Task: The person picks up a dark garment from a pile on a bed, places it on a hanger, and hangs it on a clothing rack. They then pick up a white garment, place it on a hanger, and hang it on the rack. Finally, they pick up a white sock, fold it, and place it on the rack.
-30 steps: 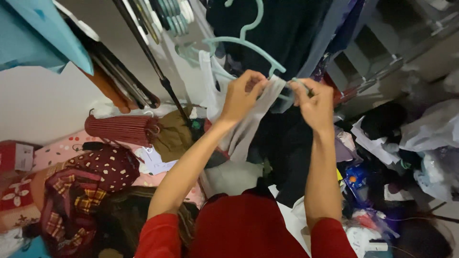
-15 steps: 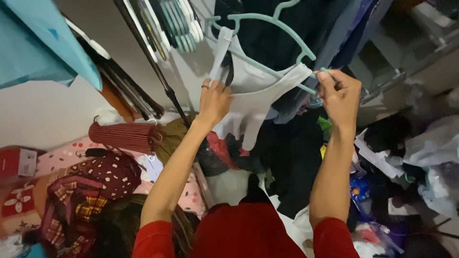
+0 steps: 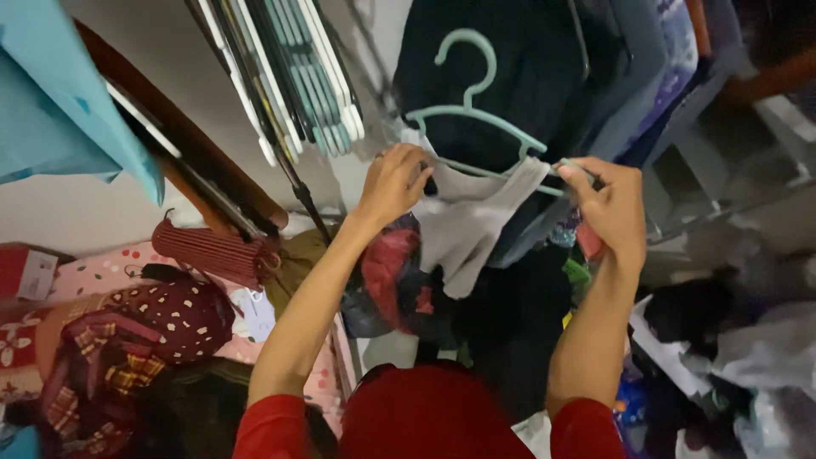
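You are in a home, in a cluttered bedroom or closet corner. Dark clothes [image 3: 518, 76] hang on a rail beside a bunch of spare hangers [image 3: 297, 68], a bed with a pink dotted sheet [image 3: 102, 268] carries folded fabrics and a checked cloth [image 3: 102, 357], and loose garments and plastic bags [image 3: 765, 357] cover the floor.

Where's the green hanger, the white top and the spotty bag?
mint green hanger [image 3: 473, 112], head view, on the shoulder bar below the hook.
white top [image 3: 469, 229], head view, on the hanging cloth.
dark red spotted bag [image 3: 183, 313], head view, on its dotted side.
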